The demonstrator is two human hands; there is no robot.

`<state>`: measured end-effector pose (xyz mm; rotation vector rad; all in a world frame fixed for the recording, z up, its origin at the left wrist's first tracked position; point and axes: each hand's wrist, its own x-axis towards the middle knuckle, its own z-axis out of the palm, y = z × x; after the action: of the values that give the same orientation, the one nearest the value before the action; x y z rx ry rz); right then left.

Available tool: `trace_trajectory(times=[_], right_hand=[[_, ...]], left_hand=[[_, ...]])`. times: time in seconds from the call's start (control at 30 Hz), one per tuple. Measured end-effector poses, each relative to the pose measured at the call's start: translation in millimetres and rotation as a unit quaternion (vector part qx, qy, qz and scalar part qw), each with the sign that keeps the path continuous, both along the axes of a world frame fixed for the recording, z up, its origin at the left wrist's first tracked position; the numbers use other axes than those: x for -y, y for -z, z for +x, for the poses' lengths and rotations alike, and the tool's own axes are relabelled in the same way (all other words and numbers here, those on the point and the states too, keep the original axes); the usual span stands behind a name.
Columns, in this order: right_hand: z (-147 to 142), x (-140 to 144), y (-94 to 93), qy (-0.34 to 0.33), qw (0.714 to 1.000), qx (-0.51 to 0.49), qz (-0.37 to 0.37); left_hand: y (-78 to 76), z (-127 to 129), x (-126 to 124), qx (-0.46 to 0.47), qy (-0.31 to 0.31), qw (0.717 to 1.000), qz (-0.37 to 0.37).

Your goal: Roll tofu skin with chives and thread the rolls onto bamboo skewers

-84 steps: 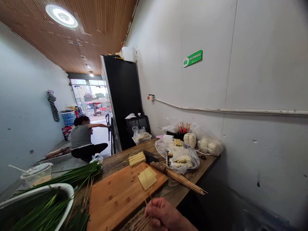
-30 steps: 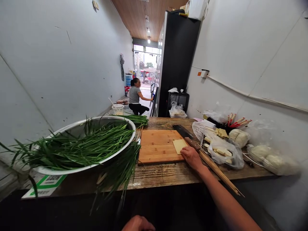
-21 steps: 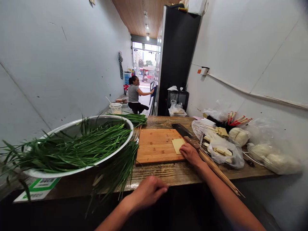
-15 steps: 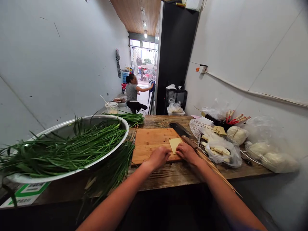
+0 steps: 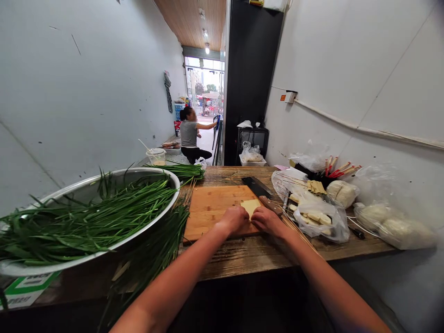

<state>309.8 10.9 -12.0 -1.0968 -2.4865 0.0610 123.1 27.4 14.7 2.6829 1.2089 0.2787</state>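
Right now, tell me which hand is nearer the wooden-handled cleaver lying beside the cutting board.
Right. The right hand sits just below the wooden-handled cleaver, near its handle. The left hand is farther off, on the other side of the pale yellow sheet.

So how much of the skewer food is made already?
Some filled skewers lie in the clear bag. Right now the left hand and right hand press on the yellow sheet on the cutting board. Lots left: bare sticks and a bowl of chives.
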Motion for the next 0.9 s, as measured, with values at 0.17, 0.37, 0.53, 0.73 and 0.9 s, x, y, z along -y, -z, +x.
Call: trace_trajectory(times=[0.17,0.37,0.53,0.73,0.9], right_hand=[[0.2,-2.0,6.6,0.023,0.998,-0.061,-0.005],[6.3,-5.4,12.6,0.077,0.993,-0.086,0.038],[1.2,-34.1,-17.6,0.171,0.981,-0.077,0.043],[-55.0,-75.9,-104.1,0.217,0.976,0.009,0.023],[-107.0,-57.3,-107.0,0.153,0.976,0.07,0.136]], left_hand=[[6.8,5.0,-14.0,0.08,-0.017,0.995,-0.061],[6.2,12.0,-28.0,0.163,-0.054,0.982,-0.081],[-10.0,8.6,-47.2,0.238,-0.089,0.959,-0.122],[-56.1,-36.7,-67.7,0.456,-0.157,0.872,-0.08],[-68.9,-83.2,-40.5,0.293,-0.133,0.946,0.032]])
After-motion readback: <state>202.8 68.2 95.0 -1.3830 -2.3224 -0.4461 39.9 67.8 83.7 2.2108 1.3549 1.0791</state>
